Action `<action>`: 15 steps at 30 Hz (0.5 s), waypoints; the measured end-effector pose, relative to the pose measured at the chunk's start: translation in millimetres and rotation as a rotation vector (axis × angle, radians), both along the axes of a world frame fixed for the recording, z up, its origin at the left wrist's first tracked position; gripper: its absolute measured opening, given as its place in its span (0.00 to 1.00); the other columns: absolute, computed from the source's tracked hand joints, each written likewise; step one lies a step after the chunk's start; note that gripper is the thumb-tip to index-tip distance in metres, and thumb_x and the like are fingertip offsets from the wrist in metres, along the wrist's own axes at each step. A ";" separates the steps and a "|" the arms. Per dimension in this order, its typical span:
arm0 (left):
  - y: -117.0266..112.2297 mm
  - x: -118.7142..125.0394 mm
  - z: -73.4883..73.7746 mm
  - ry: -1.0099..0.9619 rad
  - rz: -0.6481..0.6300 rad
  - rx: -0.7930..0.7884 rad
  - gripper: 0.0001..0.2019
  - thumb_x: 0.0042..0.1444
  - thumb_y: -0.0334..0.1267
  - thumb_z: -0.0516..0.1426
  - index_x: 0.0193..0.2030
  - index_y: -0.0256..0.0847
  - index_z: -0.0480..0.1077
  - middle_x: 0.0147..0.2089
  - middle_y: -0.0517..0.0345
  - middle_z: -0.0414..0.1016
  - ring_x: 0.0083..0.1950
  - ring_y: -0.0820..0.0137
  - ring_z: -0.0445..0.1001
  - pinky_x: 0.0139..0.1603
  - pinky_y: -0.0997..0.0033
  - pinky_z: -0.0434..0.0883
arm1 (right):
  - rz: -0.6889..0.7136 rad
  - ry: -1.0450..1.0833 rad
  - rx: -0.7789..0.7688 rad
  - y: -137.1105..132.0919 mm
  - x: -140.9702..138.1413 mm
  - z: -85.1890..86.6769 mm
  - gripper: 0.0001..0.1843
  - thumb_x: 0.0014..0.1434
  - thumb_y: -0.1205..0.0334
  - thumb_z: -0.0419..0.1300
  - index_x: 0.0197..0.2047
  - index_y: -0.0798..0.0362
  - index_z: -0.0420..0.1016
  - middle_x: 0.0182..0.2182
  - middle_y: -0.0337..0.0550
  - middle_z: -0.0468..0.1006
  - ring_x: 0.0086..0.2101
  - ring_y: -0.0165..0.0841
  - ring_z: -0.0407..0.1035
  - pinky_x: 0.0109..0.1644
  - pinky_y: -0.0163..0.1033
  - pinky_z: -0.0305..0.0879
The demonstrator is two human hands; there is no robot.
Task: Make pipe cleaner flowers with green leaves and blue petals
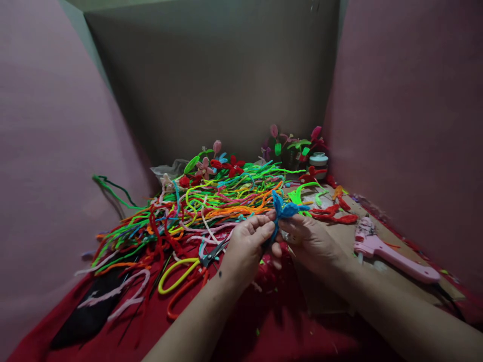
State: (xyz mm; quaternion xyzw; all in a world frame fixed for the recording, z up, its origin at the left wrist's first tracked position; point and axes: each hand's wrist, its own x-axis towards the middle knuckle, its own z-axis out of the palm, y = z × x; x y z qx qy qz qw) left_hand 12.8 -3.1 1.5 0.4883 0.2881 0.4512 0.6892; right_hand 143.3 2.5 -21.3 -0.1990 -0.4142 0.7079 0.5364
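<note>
Near the middle of the view, both hands meet around a blue pipe-cleaner flower (285,208) with pointed, looped petals facing up. My left hand (253,236) pinches its lower part between thumb and fingers. From the other side, my right hand (304,236) has its fingers closed on the base of the petals. The lower end of the flower is partly hidden by the fingers. Just left of my left wrist lie scissors (188,271) with one yellow and one red handle loop. Their blades run back toward the pile of pipe cleaners (222,206).
A pink glue gun (396,259) rests on a cardboard sheet (339,241) at right. Finished pipe-cleaner flowers (234,165) and a white-lidded jar (319,161) stand behind. A black flat item (90,306) lies front left on the red cloth (241,332). Pink walls (407,125) flank both sides.
</note>
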 end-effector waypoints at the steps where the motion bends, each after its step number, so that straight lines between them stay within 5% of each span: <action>1: -1.3 0.9 0.0 0.063 0.068 0.071 0.11 0.52 0.42 0.56 0.38 0.36 0.63 0.27 0.59 0.69 0.20 0.75 0.67 0.19 0.72 0.69 | -0.019 0.011 -0.002 -0.2 -1.6 -0.3 0.10 0.51 0.60 0.62 0.38 0.50 0.78 0.19 0.36 0.73 0.17 0.27 0.63 0.20 0.34 0.59; 5: -4.0 3.9 -10.7 0.473 0.411 0.525 0.19 0.49 0.40 0.59 0.48 0.42 0.60 0.37 0.55 0.72 0.36 0.67 0.72 0.39 0.65 0.69 | -0.203 0.027 -0.001 -0.3 -5.0 -1.0 0.06 0.49 0.63 0.64 0.33 0.51 0.79 0.26 0.37 0.77 0.24 0.28 0.67 0.31 0.36 0.63; 8: -2.0 4.9 -23.6 0.755 0.536 0.815 0.15 0.53 0.37 0.55 0.48 0.42 0.64 0.44 0.49 0.71 0.45 0.63 0.71 0.47 0.65 0.65 | -0.259 -0.038 -0.030 -1.4 -6.5 -2.9 0.08 0.45 0.61 0.66 0.33 0.50 0.79 0.30 0.39 0.78 0.32 0.33 0.70 0.37 0.38 0.63; 11: 1.0 4.3 -30.4 0.860 0.543 0.929 0.10 0.57 0.34 0.49 0.43 0.40 0.67 0.40 0.47 0.72 0.43 0.63 0.71 0.45 0.66 0.64 | -0.308 -0.117 -0.006 -3.7 -8.4 -4.3 0.09 0.46 0.57 0.65 0.33 0.50 0.79 0.32 0.40 0.79 0.36 0.36 0.70 0.40 0.40 0.63; 15: 1.3 3.2 -25.9 0.718 0.549 0.874 0.08 0.56 0.32 0.50 0.36 0.41 0.70 0.32 0.53 0.71 0.35 0.68 0.69 0.39 0.71 0.63 | -0.333 -0.182 0.086 -6.9 -9.7 -2.1 0.08 0.51 0.60 0.63 0.35 0.49 0.80 0.33 0.39 0.79 0.37 0.34 0.69 0.46 0.40 0.61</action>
